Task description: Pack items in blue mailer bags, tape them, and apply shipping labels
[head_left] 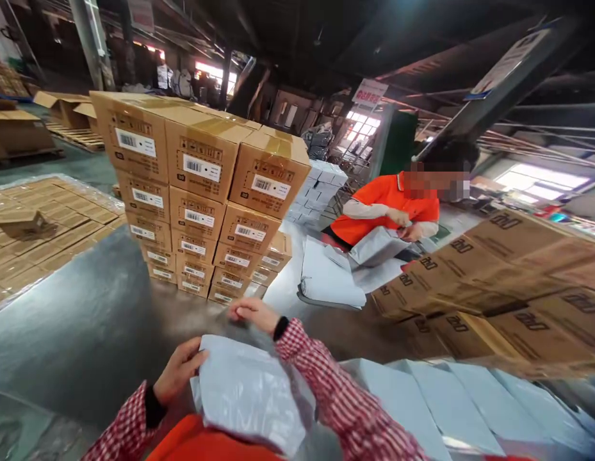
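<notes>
I hold a grey plastic mailer bag (pixel 249 390) close to my chest, low in the middle of the head view. My left hand (pixel 179 368) grips its left edge, fingers closed on the plastic. My right hand (pixel 253 314) curls over the bag's far top edge and holds it. Both sleeves are red-and-white checked. More flat grey mailer bags (pixel 422 403) lie fanned out to my right.
A tall stack of labelled cardboard boxes (pixel 201 192) stands on the metal table (pixel 86 320) ahead. Brown printed boxes (pixel 508 288) pile up at right. A person in an orange shirt (pixel 388 205) handles grey bags (pixel 330 275) across the table. Wrapped flat cartons (pixel 38 224) lie at left.
</notes>
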Motion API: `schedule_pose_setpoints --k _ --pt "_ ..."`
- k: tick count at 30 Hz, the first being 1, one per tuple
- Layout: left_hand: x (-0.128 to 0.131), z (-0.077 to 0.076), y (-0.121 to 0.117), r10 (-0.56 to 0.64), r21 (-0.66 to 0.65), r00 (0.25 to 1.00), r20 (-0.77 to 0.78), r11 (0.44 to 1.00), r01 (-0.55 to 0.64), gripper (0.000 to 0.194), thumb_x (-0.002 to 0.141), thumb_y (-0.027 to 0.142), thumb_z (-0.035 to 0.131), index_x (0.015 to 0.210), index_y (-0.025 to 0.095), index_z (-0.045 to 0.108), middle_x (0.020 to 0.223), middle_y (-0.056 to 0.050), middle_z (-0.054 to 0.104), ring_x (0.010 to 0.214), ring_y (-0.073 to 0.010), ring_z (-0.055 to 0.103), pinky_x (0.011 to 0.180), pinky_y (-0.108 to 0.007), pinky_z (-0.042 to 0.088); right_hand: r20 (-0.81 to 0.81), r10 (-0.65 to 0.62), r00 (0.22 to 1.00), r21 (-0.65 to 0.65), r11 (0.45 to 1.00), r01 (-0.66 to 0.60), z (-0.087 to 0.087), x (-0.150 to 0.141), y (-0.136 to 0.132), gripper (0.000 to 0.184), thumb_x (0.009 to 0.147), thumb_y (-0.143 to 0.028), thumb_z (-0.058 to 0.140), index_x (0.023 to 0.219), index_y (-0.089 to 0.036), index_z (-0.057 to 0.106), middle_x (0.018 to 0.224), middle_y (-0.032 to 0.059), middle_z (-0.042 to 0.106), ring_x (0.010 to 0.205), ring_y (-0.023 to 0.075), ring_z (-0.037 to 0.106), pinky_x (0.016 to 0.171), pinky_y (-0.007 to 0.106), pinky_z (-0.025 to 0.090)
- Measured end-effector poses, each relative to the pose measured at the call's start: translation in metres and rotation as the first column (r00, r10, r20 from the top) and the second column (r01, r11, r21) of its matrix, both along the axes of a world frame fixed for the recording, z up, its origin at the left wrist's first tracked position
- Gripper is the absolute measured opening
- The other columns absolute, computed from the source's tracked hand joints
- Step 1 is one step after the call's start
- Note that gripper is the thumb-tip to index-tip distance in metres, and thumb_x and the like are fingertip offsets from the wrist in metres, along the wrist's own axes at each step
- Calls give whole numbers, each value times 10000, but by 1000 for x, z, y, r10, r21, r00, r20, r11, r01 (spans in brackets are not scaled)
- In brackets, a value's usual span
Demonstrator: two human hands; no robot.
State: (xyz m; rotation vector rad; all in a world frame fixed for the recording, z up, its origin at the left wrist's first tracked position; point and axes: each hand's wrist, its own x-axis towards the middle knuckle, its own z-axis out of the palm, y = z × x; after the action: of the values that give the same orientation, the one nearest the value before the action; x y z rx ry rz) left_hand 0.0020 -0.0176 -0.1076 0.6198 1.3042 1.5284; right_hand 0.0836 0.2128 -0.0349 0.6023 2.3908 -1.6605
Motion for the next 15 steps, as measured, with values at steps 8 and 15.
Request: schedule_pose_setpoints --k 8,15 --pt "9 -8 4 316 -58 923 -219 940 -336 378 733 442 677 976 186 540 725 23 520 674 -169 518 615 -294 429 238 485 842 -265 866 -424 -57 -57 -33 152 814 -181 652 701 -128 739 557 -61 598 551 69 499 574 176 440" --pt "11 -10 0 358 -49 915 -184 927 -372 411 723 377 680 1044 191 504 677 55 494 613 -150 503 601 -295 424 159 489 857 -342 842 -417 -52 -48 -30 270 725 -372 782 863 -143 755 778 -20 708 692 82 605 770 202 487"
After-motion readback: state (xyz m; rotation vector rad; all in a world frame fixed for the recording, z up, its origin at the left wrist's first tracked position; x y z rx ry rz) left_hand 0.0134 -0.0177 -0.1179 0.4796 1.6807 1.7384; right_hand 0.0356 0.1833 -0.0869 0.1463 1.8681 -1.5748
